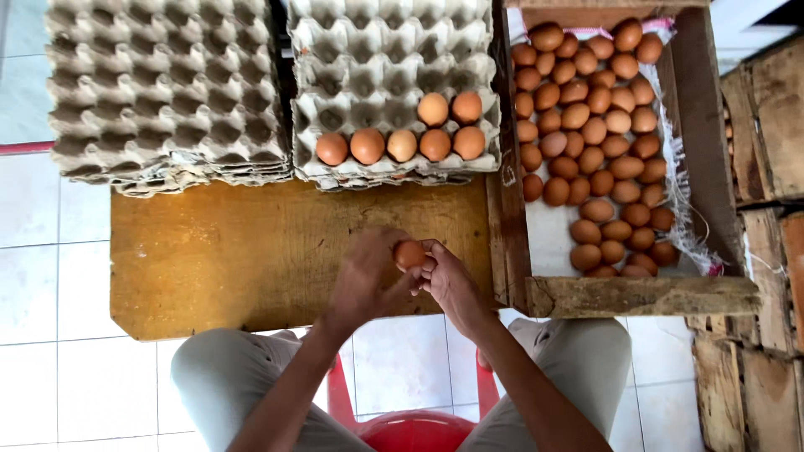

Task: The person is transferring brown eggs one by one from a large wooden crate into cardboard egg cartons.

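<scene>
Both hands met over the front edge of the wooden board, w/ a single brown egg between them. Left hand was curled round the egg from the left, fingers bent over its top and side; right hand touched it from the right w/ fingertips, so the egg was pinched between the two hands, held just above the board and not resting on it. Can't tell which hand carried most of the weight. Behind the hands, at the board's far edge, sat a stack of grey pulp egg trays; its top tray held seven brown eggs, five in the nearest row and two in the row behind, rest of the cups bare. To the left of it, just beside, stood another tray stack w/ no eggs showing. On the right, touching the board's side, a wooden crate w/ white lining held a heap of loose brown eggs. More wooden crates stood further right. The person sat on a red plastic chair, knees in grey trousers either side, over a white tiled floor.
</scene>
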